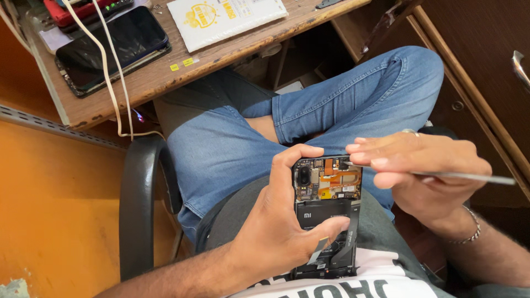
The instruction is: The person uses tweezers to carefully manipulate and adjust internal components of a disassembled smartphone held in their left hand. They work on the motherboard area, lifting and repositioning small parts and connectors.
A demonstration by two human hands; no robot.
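My left hand (276,226) grips an opened phone (327,198) with its back cover off, so the circuit board, orange flex cable and black battery show. The thumb lies across the battery and the fingers curl over the phone's top left corner. My right hand (425,171) holds a thin metal tool (469,177) whose tip rests at the upper right of the circuit board. I hold the phone over my lap, above blue jeans (232,143).
A wooden desk (165,72) sits ahead with a dark phone (110,47) lying on it, a white packet (226,19) and white cables (113,83) hanging over its edge. A black chair arm (138,204) is to the left, an orange wall beside it. Wooden drawers (486,83) stand to the right.
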